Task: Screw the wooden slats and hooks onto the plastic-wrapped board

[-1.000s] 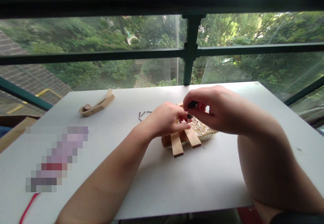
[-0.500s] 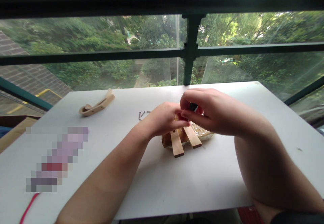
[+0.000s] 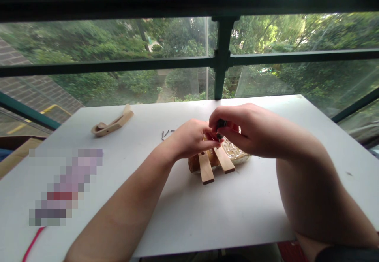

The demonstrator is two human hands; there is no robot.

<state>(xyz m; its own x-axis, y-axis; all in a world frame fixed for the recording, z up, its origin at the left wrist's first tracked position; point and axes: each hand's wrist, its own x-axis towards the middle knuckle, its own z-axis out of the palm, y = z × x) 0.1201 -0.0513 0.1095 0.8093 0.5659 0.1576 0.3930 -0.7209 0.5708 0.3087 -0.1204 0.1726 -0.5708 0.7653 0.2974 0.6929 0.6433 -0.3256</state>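
Observation:
My right hand [image 3: 239, 129] is closed around a short dark tool [image 3: 221, 123], whose lower end points down towards the wood; its exact kind is mostly covered by my fingers. Just left of it, the fingers and thumb of my left hand [image 3: 195, 139] are closed around the upper part of a flat wooden piece [image 3: 225, 164]. A second wooden piece [image 3: 207, 171] with a dark hole near its top lies beside it, angled apart. Both rest on a brown, roll-like object with clear, shiny plastic [image 3: 241, 151]. My hands hide the upper ends.
Several loose screws [image 3: 166, 134] lie behind my left wrist. A curved wooden part [image 3: 112, 124] sits at the back left of the white table [image 3: 237, 214]. A blurred-out purple object [image 3: 74, 179] and a red cord [image 3: 32, 242] are at left. Windows [image 3: 133, 84] stand behind.
My right fingers have shifted slightly around the dark tool, and more of it shows, its lower end now visible. My left hand and the wooden pieces stay nearly in place.

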